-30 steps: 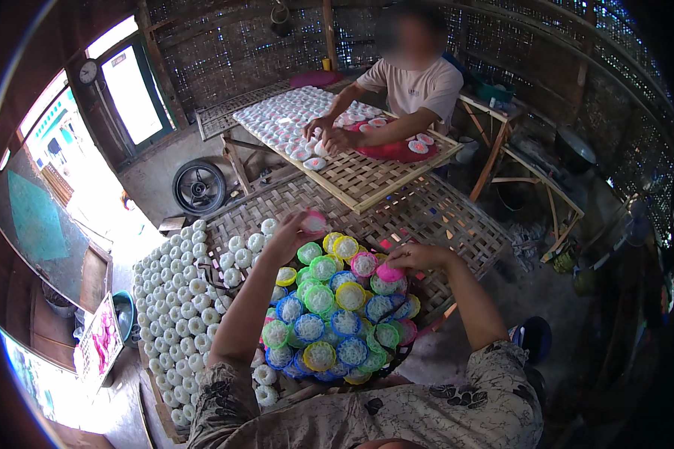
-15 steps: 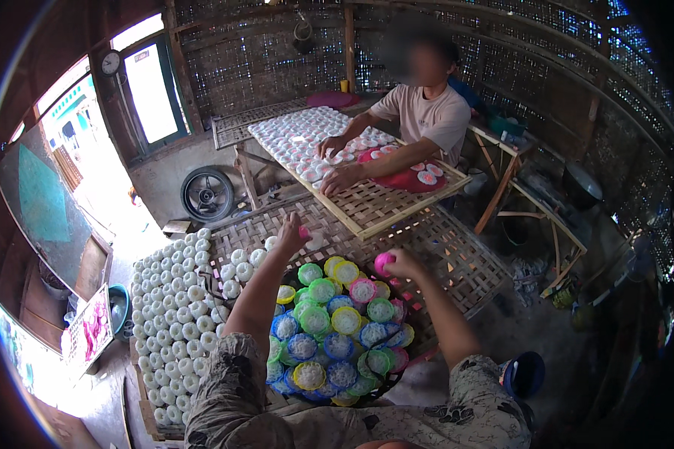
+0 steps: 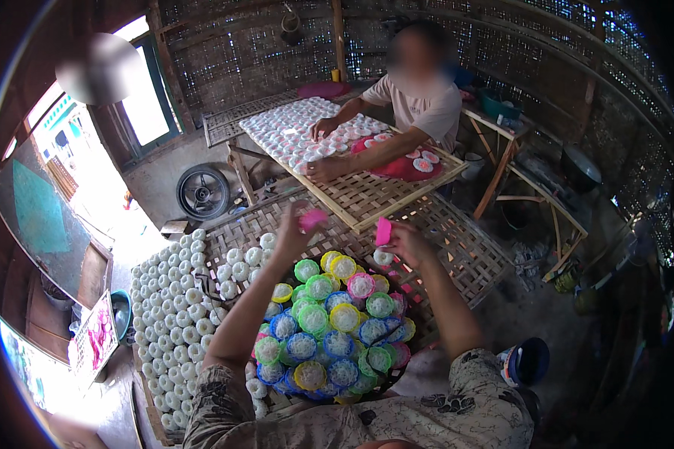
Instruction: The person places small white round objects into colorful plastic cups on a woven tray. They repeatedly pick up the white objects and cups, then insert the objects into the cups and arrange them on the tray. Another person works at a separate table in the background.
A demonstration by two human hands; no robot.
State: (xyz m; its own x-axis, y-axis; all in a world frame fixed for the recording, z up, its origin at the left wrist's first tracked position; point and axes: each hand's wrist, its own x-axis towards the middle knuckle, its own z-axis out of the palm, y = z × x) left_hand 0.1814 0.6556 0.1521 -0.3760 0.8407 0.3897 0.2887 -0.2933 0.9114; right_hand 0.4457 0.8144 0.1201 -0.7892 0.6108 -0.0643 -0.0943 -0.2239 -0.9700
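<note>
My left hand [image 3: 292, 233] is raised over the woven bamboo rack [image 3: 457, 247], its fingers closed on a pink plastic cup [image 3: 312, 219], slightly blurred. To its right, my right hand [image 3: 410, 245] pinches another pink cup [image 3: 383, 231], turned on its side. Just below that cup is a white ring-shaped piece [image 3: 383, 257]; whether it touches the rack I cannot tell. Between my forearms sits a heap of blue, green, yellow and pink cups [image 3: 337, 344] filled with white strands. Many white ring-shaped pieces [image 3: 176, 314] lie in rows at my left, with several looser ones [image 3: 240, 269] nearer my left wrist.
Across from me a person [image 3: 427, 105] has both hands at a slatted tray [image 3: 382, 206] of white and pink rounds [image 3: 307, 131]. A red sheet [image 3: 404, 166] lies on that tray. A wheel [image 3: 203, 192] leans on the wall; a dark blue bucket [image 3: 530, 361] stands at my right.
My right hand has tilted its pink cup on its side, and the white piece now shows below it. My left hand has turned its cup toward the right. The view has shifted slightly.
</note>
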